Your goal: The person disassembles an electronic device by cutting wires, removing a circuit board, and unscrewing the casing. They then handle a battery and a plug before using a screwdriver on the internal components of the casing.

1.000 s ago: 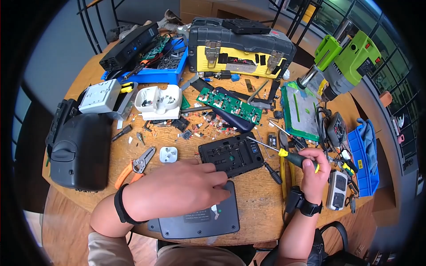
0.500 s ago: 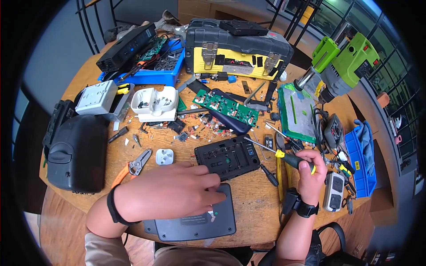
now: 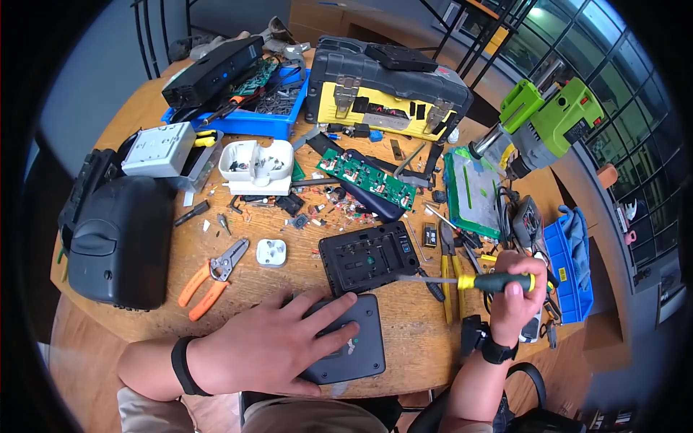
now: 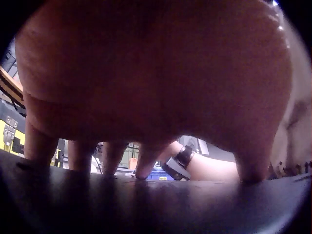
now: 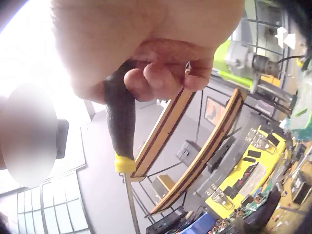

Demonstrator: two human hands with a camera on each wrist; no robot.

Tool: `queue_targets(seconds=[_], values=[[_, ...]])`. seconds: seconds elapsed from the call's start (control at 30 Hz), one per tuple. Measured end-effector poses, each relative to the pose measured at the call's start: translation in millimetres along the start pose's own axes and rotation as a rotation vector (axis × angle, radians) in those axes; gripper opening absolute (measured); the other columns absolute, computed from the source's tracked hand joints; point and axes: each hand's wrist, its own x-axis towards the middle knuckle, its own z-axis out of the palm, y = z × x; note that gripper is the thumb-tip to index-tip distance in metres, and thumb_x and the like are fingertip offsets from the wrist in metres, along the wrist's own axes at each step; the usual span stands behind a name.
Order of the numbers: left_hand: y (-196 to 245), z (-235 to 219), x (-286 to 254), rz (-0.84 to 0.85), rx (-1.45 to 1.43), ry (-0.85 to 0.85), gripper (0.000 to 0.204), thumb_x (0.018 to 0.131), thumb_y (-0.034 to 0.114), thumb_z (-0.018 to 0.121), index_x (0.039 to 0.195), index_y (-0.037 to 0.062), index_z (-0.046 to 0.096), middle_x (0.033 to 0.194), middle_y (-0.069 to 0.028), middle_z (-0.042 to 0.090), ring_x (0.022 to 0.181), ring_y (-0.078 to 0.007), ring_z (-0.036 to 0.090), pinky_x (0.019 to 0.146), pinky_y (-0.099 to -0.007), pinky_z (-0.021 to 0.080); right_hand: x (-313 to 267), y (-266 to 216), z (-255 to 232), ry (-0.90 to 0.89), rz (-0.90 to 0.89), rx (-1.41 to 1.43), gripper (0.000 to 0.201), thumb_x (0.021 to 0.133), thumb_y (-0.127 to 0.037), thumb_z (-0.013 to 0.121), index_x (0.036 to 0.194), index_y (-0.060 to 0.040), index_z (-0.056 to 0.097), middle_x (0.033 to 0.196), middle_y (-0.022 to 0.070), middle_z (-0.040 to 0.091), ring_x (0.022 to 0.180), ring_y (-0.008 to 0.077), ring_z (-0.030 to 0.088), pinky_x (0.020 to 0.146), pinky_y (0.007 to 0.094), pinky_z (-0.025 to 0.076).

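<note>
My left hand (image 3: 278, 343) lies across a dark flat plastic cover (image 3: 370, 343) at the near table edge, fingers spread. In the left wrist view its fingertips rest on the dark surface (image 4: 122, 204), with the palm arched above. My right hand (image 3: 520, 307) grips a screwdriver (image 3: 498, 282) by its dark green and yellow handle. The screwdriver's shaft points left, its tip overlapping the near edge of a black plastic housing (image 3: 346, 268) in the head view. That housing lies open side up, just beyond the cover. In the right wrist view, fingers curl round the handle (image 5: 120, 122).
Orange-handled wire strippers (image 3: 214, 278) and a white plug (image 3: 271, 252) lie left of the housing. Yellow-handled pliers (image 3: 447, 281) lie right. Beyond are a green circuit board (image 3: 368, 179), small scraps, a yellow-black toolbox (image 3: 386, 86) and a green drill (image 3: 559, 119).
My right hand has brought the screwdriver back from the housing's far right corner towards me, its shaft now level. My left hand has shifted nearer me, its fingers spread wider over the cover.
</note>
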Motion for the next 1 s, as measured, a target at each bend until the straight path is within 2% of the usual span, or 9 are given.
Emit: queue_targets(seconds=[0.07, 0.2, 0.3, 0.47, 1.0], values=[[-1.5, 2.0, -1.5, 0.014, -0.016, 0.013, 0.088, 0.078, 0.059, 0.078, 0.149, 0.0148, 0.052, 0.163, -0.0142, 0.038, 0.132, -0.0362, 0.052, 0.102, -0.0492, 0.053, 3.3, -24.5, 7.6, -0.13, -0.075, -0.083, 0.04, 0.094, -0.039, 0.076, 0.099, -0.0052, 0.056, 0.083, 0.0065, 0.057, 0.079, 0.0188, 0.052, 0.072, 0.0347, 0.042], [-3.1, 5.6, -2.6, 0.018, -0.035, 0.007, 0.087, 0.08, 0.061, 0.077, 0.149, 0.0148, 0.052, 0.164, -0.0147, 0.036, 0.128, -0.0369, 0.052, 0.1, -0.0492, 0.053, 10.0, -52.7, 19.7, -0.347, -0.226, -0.222, 0.033, 0.092, -0.034, 0.074, 0.099, -0.0071, 0.057, 0.068, 0.0043, 0.057, 0.058, 0.0196, 0.052, 0.072, 0.0382, 0.042], [-5.4, 9.2, -4.3, 0.022, -0.03, 0.011, 0.086, 0.081, 0.062, 0.076, 0.148, 0.0142, 0.053, 0.164, -0.0148, 0.035, 0.126, -0.0364, 0.052, 0.097, -0.0482, 0.053, 14.5, -62.8, 23.2, -0.425, -0.285, -0.285, 0.031, 0.091, -0.033, 0.074, 0.099, -0.0075, 0.057, 0.068, 0.0037, 0.057, 0.058, 0.0196, 0.054, 0.072, 0.0386, 0.042], [-10.2, 15.6, -5.1, 0.046, -0.05, 0.024, 0.086, 0.08, 0.063, 0.076, 0.148, 0.0134, 0.053, 0.163, -0.0156, 0.036, 0.124, -0.0356, 0.052, 0.093, -0.0474, 0.052, 21.2, -71.9, 30.7, -0.496, -0.32, -0.373, 0.03, 0.091, -0.032, 0.074, 0.099, -0.0082, 0.057, 0.069, 0.0038, 0.058, 0.058, 0.0203, 0.055, 0.072, 0.0392, 0.042], [-12.5, 14.2, -5.1, 0.056, -0.055, 0.014, 0.083, 0.081, 0.06, 0.077, 0.145, 0.0135, 0.055, 0.162, -0.017, 0.037, 0.123, -0.0359, 0.053, 0.089, -0.0475, 0.053, 22.7, -75.0, 36.2, -0.539, -0.334, -0.426, 0.029, 0.091, -0.032, 0.072, 0.099, -0.0082, 0.057, 0.07, 0.0044, 0.059, 0.059, 0.0211, 0.056, 0.074, 0.0402, 0.043]])
